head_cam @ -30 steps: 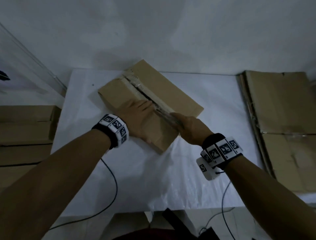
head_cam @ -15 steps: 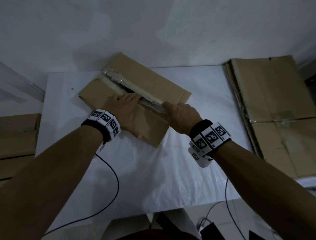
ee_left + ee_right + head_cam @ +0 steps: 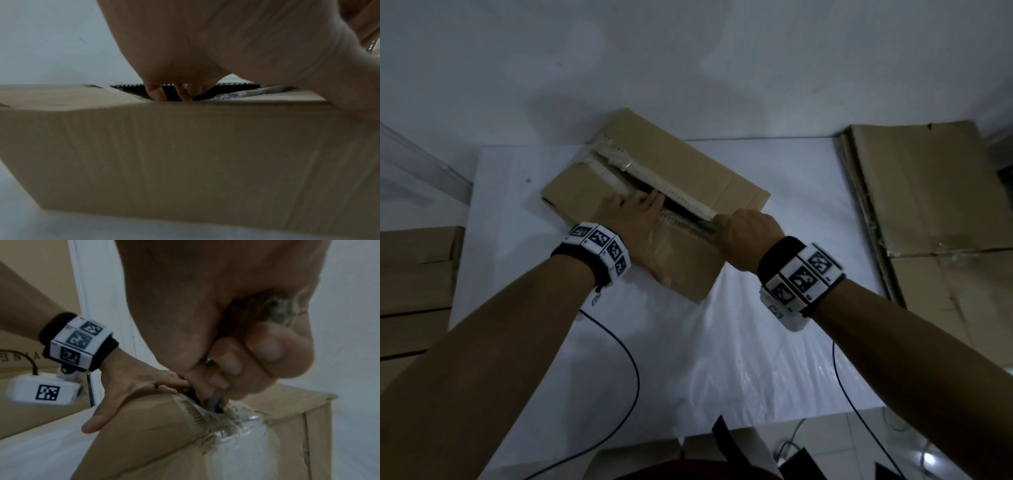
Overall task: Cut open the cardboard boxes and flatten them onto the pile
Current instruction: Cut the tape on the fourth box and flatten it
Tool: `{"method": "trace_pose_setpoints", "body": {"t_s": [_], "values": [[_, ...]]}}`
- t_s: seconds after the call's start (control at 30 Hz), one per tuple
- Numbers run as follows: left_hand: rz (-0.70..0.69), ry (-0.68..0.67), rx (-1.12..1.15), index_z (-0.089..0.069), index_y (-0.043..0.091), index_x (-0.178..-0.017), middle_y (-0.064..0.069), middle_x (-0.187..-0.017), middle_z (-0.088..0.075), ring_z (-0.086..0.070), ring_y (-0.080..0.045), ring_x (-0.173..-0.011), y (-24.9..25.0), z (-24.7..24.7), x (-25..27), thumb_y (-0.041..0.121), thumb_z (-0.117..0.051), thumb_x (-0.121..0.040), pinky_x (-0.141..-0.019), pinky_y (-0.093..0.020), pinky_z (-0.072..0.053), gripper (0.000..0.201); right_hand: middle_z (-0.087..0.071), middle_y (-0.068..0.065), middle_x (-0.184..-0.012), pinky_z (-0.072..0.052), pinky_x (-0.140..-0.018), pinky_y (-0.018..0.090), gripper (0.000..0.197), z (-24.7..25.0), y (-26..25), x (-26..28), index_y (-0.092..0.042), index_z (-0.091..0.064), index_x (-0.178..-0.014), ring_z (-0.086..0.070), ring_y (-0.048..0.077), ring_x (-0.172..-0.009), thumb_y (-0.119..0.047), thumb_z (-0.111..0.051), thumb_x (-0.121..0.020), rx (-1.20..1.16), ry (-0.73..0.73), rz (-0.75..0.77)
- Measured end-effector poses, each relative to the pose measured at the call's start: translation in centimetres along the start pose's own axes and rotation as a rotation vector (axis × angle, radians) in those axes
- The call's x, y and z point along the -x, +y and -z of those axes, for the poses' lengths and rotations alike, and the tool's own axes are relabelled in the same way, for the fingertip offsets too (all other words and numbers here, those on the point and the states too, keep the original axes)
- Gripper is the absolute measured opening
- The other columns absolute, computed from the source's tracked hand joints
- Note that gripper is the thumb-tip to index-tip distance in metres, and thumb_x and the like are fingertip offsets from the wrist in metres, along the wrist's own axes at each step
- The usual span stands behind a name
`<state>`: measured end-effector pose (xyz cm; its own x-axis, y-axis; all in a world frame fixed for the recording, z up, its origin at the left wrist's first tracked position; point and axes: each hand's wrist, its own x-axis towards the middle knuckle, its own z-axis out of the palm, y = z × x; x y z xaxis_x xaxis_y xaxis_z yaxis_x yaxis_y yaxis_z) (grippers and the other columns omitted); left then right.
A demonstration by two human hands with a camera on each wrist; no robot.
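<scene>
Seam gap wider; left hand point(image 3: 635, 226) flat on box point(image 3: 688, 161); right hand point(image 3: 748, 236) fisted round cutter point(image 3: 213, 400).

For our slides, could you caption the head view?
Left hand steadies the cardboard box while right hand cuts its taped seam.

Right hand point(image 3: 236, 340) fisted round blade point(image 3: 213, 400) — box point(image 3: 257, 451) seam.

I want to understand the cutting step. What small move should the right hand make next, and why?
Probably draw the blade in the right hand on toward the near end of the brown cardboard box. The seam already gapes behind it, while clear tape ahead looks uncut. The left hand steadies the flap.
</scene>
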<state>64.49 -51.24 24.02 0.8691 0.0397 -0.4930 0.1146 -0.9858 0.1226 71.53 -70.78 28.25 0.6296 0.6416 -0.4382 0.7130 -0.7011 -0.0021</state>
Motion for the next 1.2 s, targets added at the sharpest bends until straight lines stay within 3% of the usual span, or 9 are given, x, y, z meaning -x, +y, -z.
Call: {"method": "trace_pose_setpoints", "body": {"t_s": [0.17, 0.3, 0.5, 0.57, 0.67, 0.8, 0.9, 1.03, 1.2], "values": [[-0.005, -0.015, 0.022, -0.006, 0.036, -0.145, 0.0, -0.153, -0.022, -0.023, -0.031, -0.139, -0.5, -0.5, -0.7, 0.101, -0.052, -0.002, -0.109, -0.059, -0.026, 0.164, -0.039, 0.001, -0.069, -0.026, -0.051, 0.027, 0.023, -1.1, 2.7, 3.1, -0.017, -0.055, -0.114, -0.039, 0.023, -0.058, -0.023, -0.042, -0.096, -0.037, 0.054, -0.053], [-0.077, -0.013, -0.048, -0.003, 0.034, -0.149, 0.003, -0.157, -0.015, -0.016, -0.026, -0.144, 0.0, 0.2, -0.4, 0.101, -0.053, -0.013, -0.112, -0.058, -0.021, 0.159, -0.044, 0.002, -0.07, -0.02, -0.046, 0.026, 0.022, -2.1, 4.4, 4.8, -0.02, -0.056, -0.111, -0.039, 0.022, -0.054, -0.028, -0.041, -0.097, -0.081, 0.089, -0.1], [-0.335, -0.018, -0.191, -0.017, 0.027, -0.151, 0.005, -0.154, -0.025, -0.024, -0.018, -0.139, 2.8, 1.3, -0.7, 0.084, -0.072, -0.038, -0.117, -0.039, -0.01, 0.138, -0.055, 0.006, -0.078, -0.033, -0.053, 0.028, 0.025, -3.0, 5.7, 5.3, -0.02, -0.059, -0.112, -0.05, 0.026, -0.061, -0.033, -0.042, -0.099, -0.166, 0.052, -0.11], [-0.34, 0.018, -0.153, -0.026, 0.029, -0.148, 0.004, -0.146, -0.034, -0.03, -0.018, -0.133, 3.8, 0.8, -0.8, 0.086, -0.069, -0.04, -0.115, -0.037, -0.015, 0.129, -0.056, 0.006, -0.078, -0.037, -0.058, 0.03, 0.027, -3.3, 6.4, 5.8, -0.02, -0.06, -0.115, -0.05, 0.027, -0.063, -0.034, -0.044, -0.099, -0.233, 0.033, -0.112], [-0.304, 0.067, -0.218, -0.042, 0.032, -0.128, 0.005, -0.121, -0.045, -0.04, -0.018, -0.112, 4.4, 0.9, -1.1, 0.092, -0.06, -0.031, -0.103, -0.041, -0.03, 0.116, -0.054, 0.001, -0.071, -0.038, -0.057, 0.028, 0.026, -4.0, 8.2, 7.2, -0.023, -0.061, -0.113, -0.052, 0.022, -0.059, -0.039, -0.046, -0.099, -0.468, -0.027, -0.141], [-0.264, 0.064, -0.226, -0.039, 0.026, -0.107, 0.008, -0.104, -0.041, -0.041, -0.015, -0.095, 5.2, 1.4, -1.5, 0.091, -0.063, -0.021, -0.094, -0.041, -0.035, 0.11, -0.055, 0.012, -0.061, -0.043, -0.047, 0.031, 0.023, -6.6, 9.5, 8.4, -0.015, -0.059, -0.094, -0.048, 0.023, -0.047, -0.035, -0.049, -0.099, -0.999, -0.139, -0.247], [-0.236, 0.033, -0.173, -0.036, 0.022, -0.101, 0.005, -0.101, -0.038, -0.038, -0.015, -0.089, 5.7, 1.6, -1.6, 0.082, -0.074, -0.021, -0.091, -0.04, -0.036, 0.107, -0.04, 0.011, -0.058, -0.031, -0.045, 0.029, 0.025, -8.6, 8.0, 8.3, -0.013, -0.054, -0.082, -0.032, 0.018, -0.046, -0.031, -0.05, -0.099, -1.307, -0.14, -0.333], [-0.204, 0.025, -0.09, -0.036, 0.018, -0.099, 0.002, -0.103, -0.037, -0.04, -0.019, -0.09, 5.9, 1.7, -1.3, 0.069, -0.085, -0.02, -0.083, -0.037, -0.035, 0.106, -0.026, 0.004, -0.053, -0.02, -0.046, 0.024, 0.02, -9.8, 5.9, 8.8, -0.012, -0.051, -0.083, -0.02, 0.013, -0.044, -0.025, -0.048, -0.099, -1.641, -0.177, -0.388], [-0.194, 0.015, -0.094, -0.033, 0.017, -0.097, 0.001, -0.104, -0.033, -0.032, -0.015, -0.087, 6.3, 1.8, -1.0, 0.065, -0.088, -0.023, -0.077, -0.032, -0.027, 0.104, -0.025, 0.002, -0.053, -0.018, -0.046, 0.022, 0.022, -10.5, 6.1, 9.4, -0.011, -0.053, -0.085, -0.017, 0.013, -0.045, -0.027, -0.048, -0.099, -1.674, -0.185, -0.396]]}}
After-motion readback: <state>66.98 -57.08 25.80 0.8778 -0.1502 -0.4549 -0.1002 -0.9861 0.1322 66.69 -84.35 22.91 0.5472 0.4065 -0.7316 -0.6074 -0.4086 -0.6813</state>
